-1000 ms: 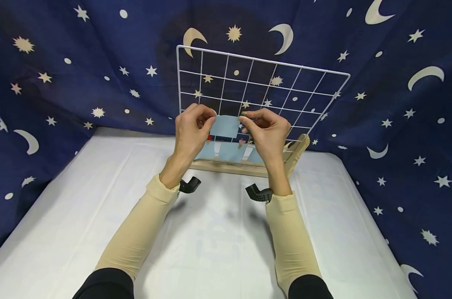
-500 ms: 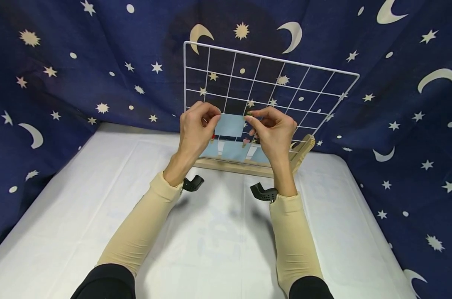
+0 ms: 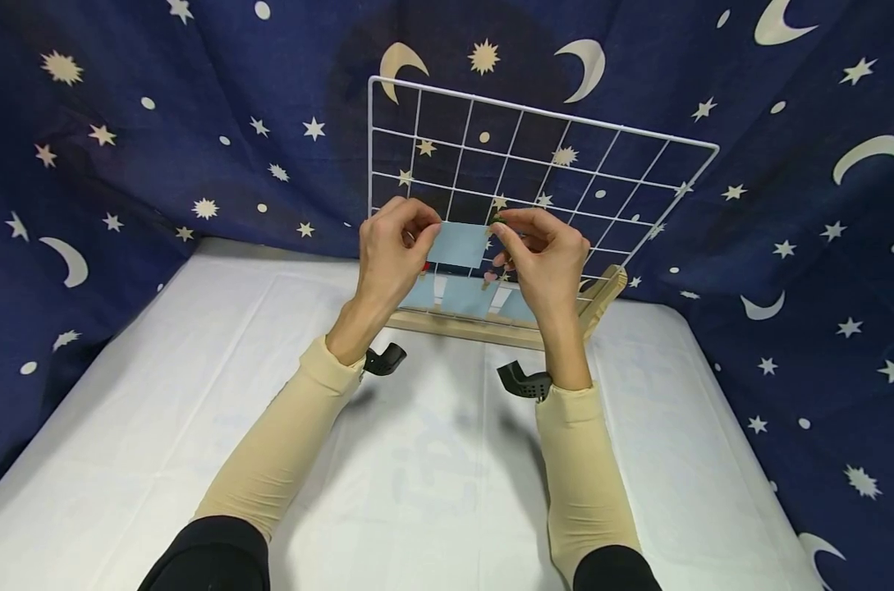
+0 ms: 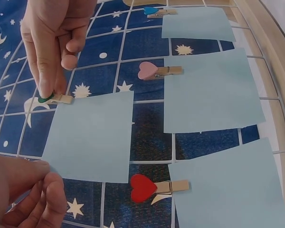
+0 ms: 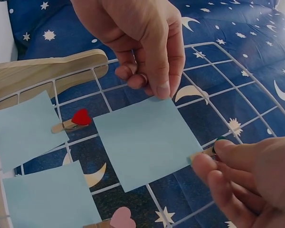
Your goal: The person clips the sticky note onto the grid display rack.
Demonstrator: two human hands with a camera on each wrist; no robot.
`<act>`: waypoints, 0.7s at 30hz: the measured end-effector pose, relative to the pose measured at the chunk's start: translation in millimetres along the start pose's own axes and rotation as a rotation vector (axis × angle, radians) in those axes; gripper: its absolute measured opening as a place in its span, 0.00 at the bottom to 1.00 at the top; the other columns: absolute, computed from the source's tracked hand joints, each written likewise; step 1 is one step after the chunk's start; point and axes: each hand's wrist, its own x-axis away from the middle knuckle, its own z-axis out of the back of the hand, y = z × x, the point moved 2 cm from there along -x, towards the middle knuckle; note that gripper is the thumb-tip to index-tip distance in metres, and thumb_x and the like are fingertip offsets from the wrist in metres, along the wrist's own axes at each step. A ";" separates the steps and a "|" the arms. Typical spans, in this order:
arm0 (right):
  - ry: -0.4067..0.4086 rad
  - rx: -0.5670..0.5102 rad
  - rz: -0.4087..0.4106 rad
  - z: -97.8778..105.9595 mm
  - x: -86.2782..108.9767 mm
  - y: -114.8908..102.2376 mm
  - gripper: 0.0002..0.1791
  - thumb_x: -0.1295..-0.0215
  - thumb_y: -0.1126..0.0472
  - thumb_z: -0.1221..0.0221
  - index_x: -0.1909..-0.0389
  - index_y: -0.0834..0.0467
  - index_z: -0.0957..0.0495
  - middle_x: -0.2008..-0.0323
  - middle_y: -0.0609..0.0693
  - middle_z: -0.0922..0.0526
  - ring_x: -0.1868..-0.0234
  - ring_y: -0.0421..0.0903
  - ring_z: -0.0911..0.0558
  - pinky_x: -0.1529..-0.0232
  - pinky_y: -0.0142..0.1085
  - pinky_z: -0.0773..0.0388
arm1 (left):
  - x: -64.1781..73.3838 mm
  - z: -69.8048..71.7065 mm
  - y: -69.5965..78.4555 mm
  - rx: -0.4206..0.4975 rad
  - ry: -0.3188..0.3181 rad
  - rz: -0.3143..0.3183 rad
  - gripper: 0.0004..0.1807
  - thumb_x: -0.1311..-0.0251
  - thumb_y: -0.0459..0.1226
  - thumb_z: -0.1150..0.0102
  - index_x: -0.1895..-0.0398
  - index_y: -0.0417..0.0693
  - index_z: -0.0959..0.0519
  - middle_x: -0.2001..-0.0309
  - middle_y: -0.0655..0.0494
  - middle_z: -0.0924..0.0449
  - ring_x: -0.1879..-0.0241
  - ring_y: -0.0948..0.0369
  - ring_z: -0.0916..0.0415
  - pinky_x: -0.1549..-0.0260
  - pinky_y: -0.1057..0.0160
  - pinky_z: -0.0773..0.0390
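A light blue sheet of paper (image 3: 457, 245) is held up against the white wire grid (image 3: 523, 107). My left hand (image 3: 395, 246) pinches one upper corner between thumb and fingers. At the other upper corner, my right hand (image 3: 546, 250) pinches a small wooden clothespin (image 4: 61, 99) with a green heart, its jaw end overlapping the paper's edge. Below, more blue sheets hang from clothespins on the grid: one with a red heart (image 4: 144, 188), one with a pink heart (image 4: 148, 71), and one with a blue heart (image 4: 151, 11).
The grid leans in a wooden stand (image 3: 602, 300) on a white-covered table (image 3: 432, 460). A dark blue cloth (image 3: 269, 82) with stars and moons hangs behind and at both sides. Black wrist mounts (image 3: 385, 359) jut inward under both wrists.
The head view has shifted a little, so grid and hands appear slightly further right. Both hands keep their hold at the paper's upper corners, with little other visible change.
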 end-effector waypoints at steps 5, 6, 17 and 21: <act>-0.004 0.026 -0.002 1.8 0.8 -3.0 0.09 0.30 0.68 0.33 0.53 0.68 0.12 0.63 0.63 0.09 0.77 0.60 0.13 0.74 0.25 0.20 | -0.8 -0.1 0.5 -0.002 0.003 0.002 0.02 0.36 0.29 0.31 0.66 0.44 0.13 0.68 0.51 0.17 0.73 0.62 0.22 0.71 0.70 0.26; -0.003 0.031 -0.002 1.7 0.8 -3.3 0.09 0.30 0.68 0.33 0.53 0.68 0.12 0.63 0.63 0.09 0.77 0.61 0.13 0.74 0.24 0.21 | -0.9 -0.1 0.6 -0.004 0.002 0.003 0.02 0.36 0.29 0.31 0.65 0.44 0.12 0.68 0.51 0.17 0.73 0.61 0.21 0.71 0.70 0.26; 0.055 0.079 0.012 3.8 2.3 5.2 0.08 0.29 0.65 0.33 0.56 0.65 0.10 0.64 0.58 0.08 0.77 0.56 0.13 0.74 0.22 0.23 | -0.6 0.1 1.5 0.000 0.002 0.020 0.04 0.38 0.28 0.30 0.61 0.40 0.13 0.69 0.50 0.17 0.73 0.59 0.20 0.71 0.68 0.24; 0.091 0.077 0.013 5.6 6.0 7.5 0.08 0.29 0.64 0.33 0.57 0.64 0.10 0.65 0.58 0.08 0.77 0.57 0.13 0.73 0.22 0.23 | -0.1 0.5 2.4 0.032 0.013 0.022 0.03 0.36 0.31 0.30 0.61 0.41 0.14 0.69 0.50 0.17 0.73 0.60 0.21 0.71 0.66 0.23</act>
